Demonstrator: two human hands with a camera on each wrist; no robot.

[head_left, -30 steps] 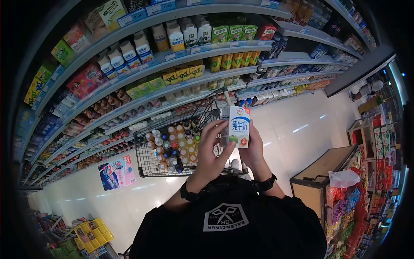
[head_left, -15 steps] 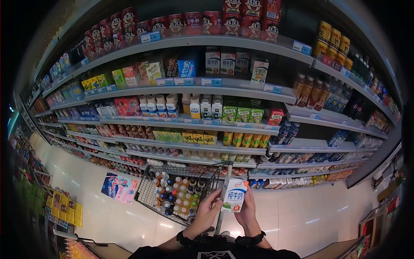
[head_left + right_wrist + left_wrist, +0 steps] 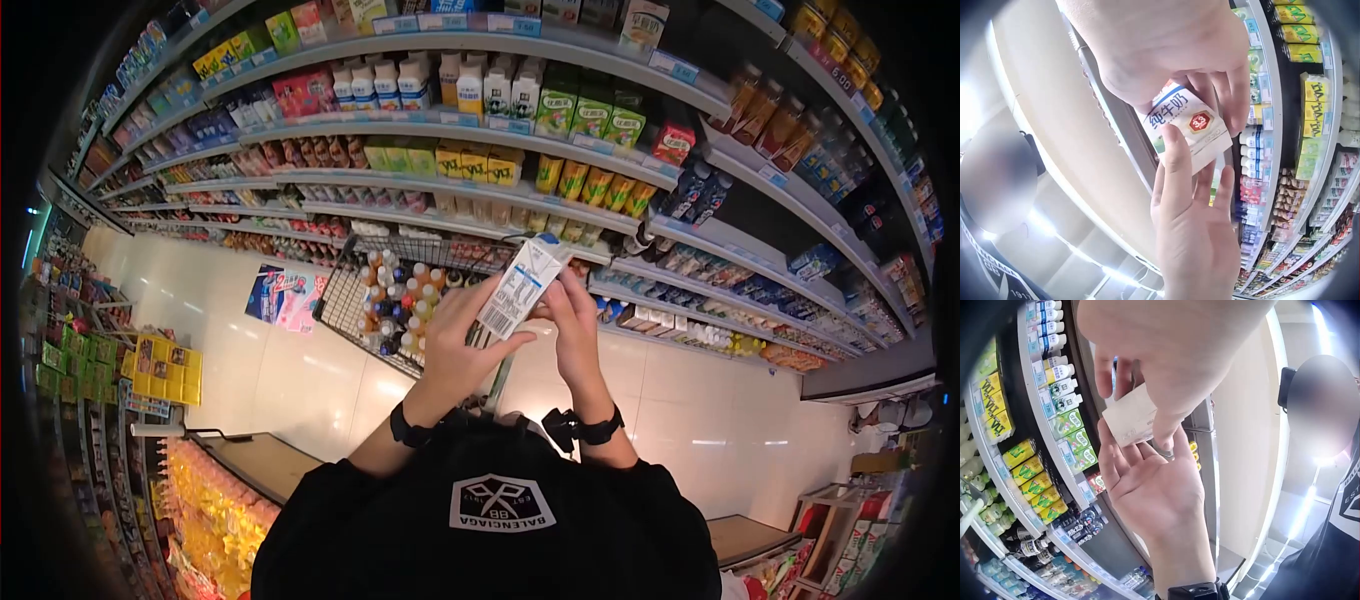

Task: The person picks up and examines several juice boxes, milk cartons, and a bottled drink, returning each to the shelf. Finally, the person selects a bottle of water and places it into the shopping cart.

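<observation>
Both hands hold a small white and blue milk carton up in front of the drink shelves. The carton is tilted, its printed side panel facing the head view. My left hand grips it from the left, thumb against its lower edge. From the right, my right hand wraps its fingers round it. In the left wrist view the left hand pinches the carton above the right hand's palm. Seen from the right wrist, the right hand covers the carton's front, and the left hand's fingers press it from below.
A wire shopping cart holding several bottles stands just beyond the hands. Long shelves of cartons and bottles fill the wall ahead. A yellow crate display and a low stand lie to the left on the tiled floor.
The carton has been turned and tilted, so its printed side panel now faces up instead of the blue front. The head view has dropped from the upper shelves.
</observation>
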